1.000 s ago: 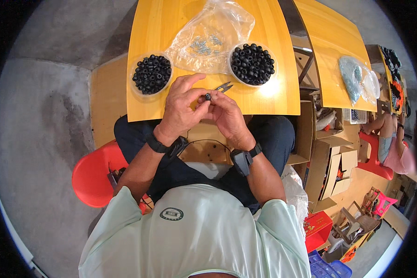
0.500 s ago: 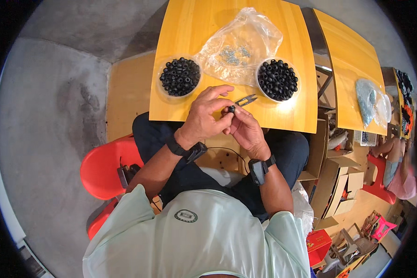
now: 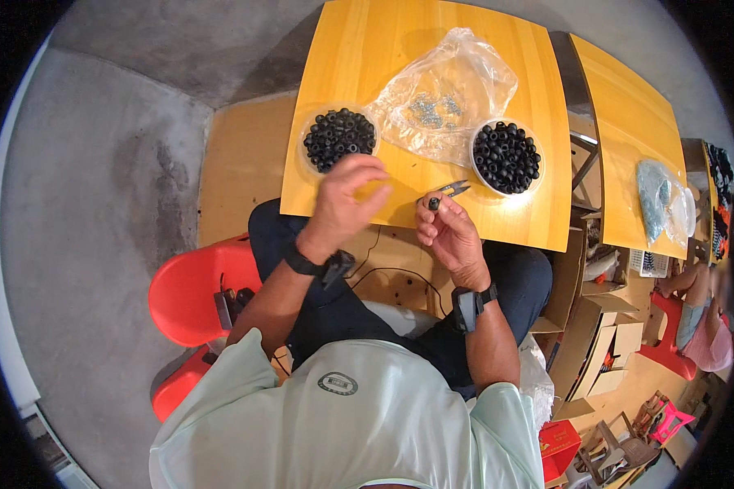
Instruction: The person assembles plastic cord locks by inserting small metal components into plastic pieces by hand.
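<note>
My right hand (image 3: 453,236), at the table's front edge, pinches a small black bead-like piece (image 3: 434,204) between thumb and fingertips. My left hand (image 3: 342,202), a little smeared by motion, is apart from it with thumb and fingers spread. It is nearest to the left round tub, where black beads (image 3: 338,137) are heaped. More black beads (image 3: 507,155) fill the right tub. Between that tub and my right hand lie dark thread snips (image 3: 454,189), their handle end partly hidden by the hand.
A clear plastic bag (image 3: 485,69) with small silvery pieces (image 3: 435,108) lies on the yellow table (image 3: 367,41). Red chairs (image 3: 196,297) stand at my left. Cardboard boxes (image 3: 583,346) are on my right, and another person (image 3: 701,326) sits beyond a second table (image 3: 636,114).
My left hand has come away from the bead and moved left, toward the left tub. My right hand still holds the bead. The whole view has shifted slightly.
</note>
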The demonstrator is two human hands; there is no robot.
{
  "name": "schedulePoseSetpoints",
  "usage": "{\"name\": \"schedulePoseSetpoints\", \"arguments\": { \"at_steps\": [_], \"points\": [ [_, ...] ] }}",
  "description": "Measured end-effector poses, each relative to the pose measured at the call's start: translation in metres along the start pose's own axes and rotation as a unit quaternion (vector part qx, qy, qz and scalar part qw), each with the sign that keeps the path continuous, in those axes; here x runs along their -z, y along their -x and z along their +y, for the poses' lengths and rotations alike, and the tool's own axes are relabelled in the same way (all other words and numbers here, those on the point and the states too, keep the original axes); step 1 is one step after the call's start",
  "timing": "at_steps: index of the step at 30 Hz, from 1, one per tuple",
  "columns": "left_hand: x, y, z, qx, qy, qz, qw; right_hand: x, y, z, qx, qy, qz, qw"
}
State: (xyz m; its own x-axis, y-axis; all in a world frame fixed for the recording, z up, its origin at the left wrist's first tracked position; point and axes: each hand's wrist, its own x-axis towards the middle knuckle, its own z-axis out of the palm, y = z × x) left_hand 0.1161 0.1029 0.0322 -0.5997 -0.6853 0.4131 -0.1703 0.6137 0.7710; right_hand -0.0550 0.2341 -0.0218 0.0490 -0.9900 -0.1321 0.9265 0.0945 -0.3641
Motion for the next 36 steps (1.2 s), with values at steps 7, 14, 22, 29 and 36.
{"name": "schedulePoseSetpoints", "arguments": {
  "at_steps": [7, 14, 22, 29, 36],
  "points": [
    [0.068, -0.014, -0.051, 0.136, -0.211, 0.07, 0.965, 0.004, -0.002, -0.005, 0.0, 0.033, -0.014, 0.999],
    [0.069, -0.027, -0.058, 0.173, -0.271, -0.038, 0.946, 0.005, -0.004, -0.005, -0.011, 0.072, -0.029, 0.997],
    [0.065, -0.042, -0.047, 0.196, -0.289, -0.074, 0.934, 0.012, -0.004, -0.006, -0.018, 0.085, -0.013, 0.996],
    [0.061, -0.04, -0.054, 0.117, -0.297, -0.097, 0.943, 0.01, -0.004, -0.009, -0.018, 0.072, -0.024, 0.997],
    [0.061, -0.049, -0.052, 0.099, -0.295, -0.146, 0.939, 0.011, -0.003, -0.009, -0.022, 0.062, -0.032, 0.997]
  ]
}}
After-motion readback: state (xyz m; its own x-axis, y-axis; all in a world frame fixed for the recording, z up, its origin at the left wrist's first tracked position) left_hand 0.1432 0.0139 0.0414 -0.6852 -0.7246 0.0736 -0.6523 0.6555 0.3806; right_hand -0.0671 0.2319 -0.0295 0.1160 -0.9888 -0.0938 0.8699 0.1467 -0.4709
